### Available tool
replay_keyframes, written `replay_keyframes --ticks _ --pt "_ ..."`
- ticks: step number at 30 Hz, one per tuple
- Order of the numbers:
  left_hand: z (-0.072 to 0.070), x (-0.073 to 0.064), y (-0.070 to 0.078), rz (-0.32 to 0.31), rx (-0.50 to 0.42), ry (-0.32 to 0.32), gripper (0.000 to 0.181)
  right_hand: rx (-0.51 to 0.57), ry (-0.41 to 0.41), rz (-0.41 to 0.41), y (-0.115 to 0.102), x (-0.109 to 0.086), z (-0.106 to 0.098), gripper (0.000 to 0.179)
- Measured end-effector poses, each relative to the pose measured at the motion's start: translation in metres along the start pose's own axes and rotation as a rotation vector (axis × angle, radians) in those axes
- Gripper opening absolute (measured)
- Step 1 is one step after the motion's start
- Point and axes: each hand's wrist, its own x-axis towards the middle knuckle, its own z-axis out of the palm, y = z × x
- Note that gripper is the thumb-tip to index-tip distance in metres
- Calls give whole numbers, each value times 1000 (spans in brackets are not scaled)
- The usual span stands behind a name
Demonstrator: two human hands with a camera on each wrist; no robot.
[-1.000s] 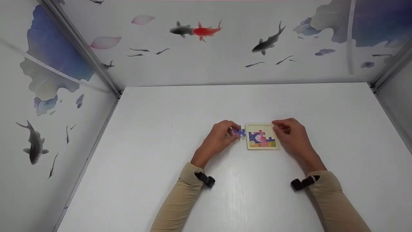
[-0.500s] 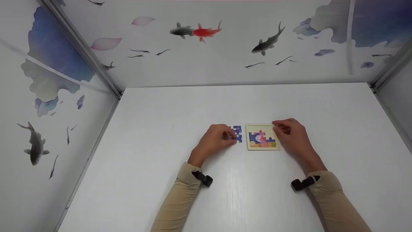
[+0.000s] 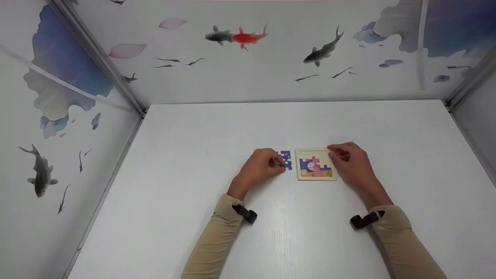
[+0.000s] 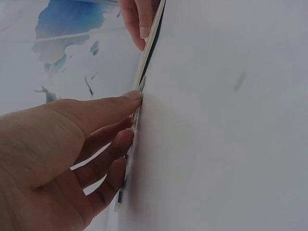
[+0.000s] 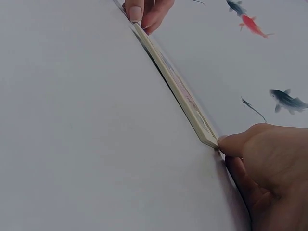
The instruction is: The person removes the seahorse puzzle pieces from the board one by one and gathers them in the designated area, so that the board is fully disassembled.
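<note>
My left hand (image 3: 256, 167), fingers curled, pinches blue jigsaw pieces (image 3: 286, 155) on the table, left of a small square wooden puzzle tray (image 3: 316, 179). Part of the pieces is hidden beneath the fingers. In the left wrist view, my thumb (image 4: 113, 107) and several fingertips meet the thin pieces near the tabletop. Joined pieces in blue, pink and yellow (image 3: 316, 167) fill the lower part of the tray; bare wood shows along its top. My right hand (image 3: 352, 161) grips the tray by its right side, and in the right wrist view the thumb (image 5: 233, 143) lies at the tray's corner.
The white table (image 3: 209, 135) surrounds the tray and hands. A back wall (image 3: 248, 77) and a left wall (image 3: 23, 128), both printed with fish and lily pads, border it. Black wrist cameras (image 3: 245, 214) sit at both cuffs.
My left hand has drawn the blue pieces slightly left, away from the tray's edge, and they now stand turned upright beside it. The right hand and tray have stayed put.
</note>
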Motion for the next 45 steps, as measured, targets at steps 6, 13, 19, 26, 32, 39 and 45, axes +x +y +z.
replay_keyframes --ticks 6,13,19,26,32,39,45 --pt "-1 3 2 4 16 -4 9 4 -6 30 -2 2 -1 35" --pt "-3 4 7 25 12 2 13 27 -15 47 -2 3 -1 35" --pt "4 11 19 82 -11 5 15 38 -14 61 -2 2 -2 34" --pt "25 23 38 120 -78 -57 21 36 -20 51 -1 2 -4 34" --pt "43 34 51 99 -59 -87 35 32 -22 47 0 2 -4 34" --pt "52 36 60 27 -14 -86 37 22 -16 -3 0 1 -3 34" --pt "53 34 61 43 -12 -86 35 22 -13 -24 0 4 -3 33"
